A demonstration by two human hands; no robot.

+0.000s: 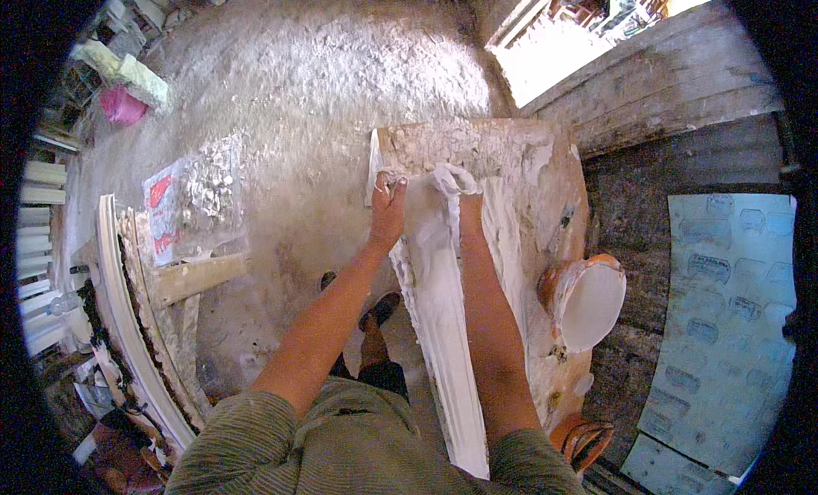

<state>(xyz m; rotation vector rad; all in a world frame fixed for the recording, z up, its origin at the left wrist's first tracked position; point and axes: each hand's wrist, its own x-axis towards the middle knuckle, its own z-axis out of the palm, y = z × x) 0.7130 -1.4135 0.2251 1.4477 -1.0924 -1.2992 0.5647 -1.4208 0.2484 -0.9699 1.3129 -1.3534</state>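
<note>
A long white plaster moulding (439, 350) with ridged sides runs from near my body to the far part of a plaster-smeared worktop (554, 214). Over its far end, my left hand (389, 210) has its fingers curled and white with plaster. What they close on is too small to make out. My right hand (469, 210) is beside it, closed at a looped, wet-looking white strip (456, 179) that covers most of its fingers. More white plaster (504, 239) lies along the worktop just right of my right forearm.
An orange-rimmed bucket of white material (594, 303) stands at the worktop's right edge, with an orange container (584, 440) nearer me. A blue panel (724, 316) lies far right. Long mouldings (145, 325), a printed sack (166, 214) and a pink object (122, 106) are left.
</note>
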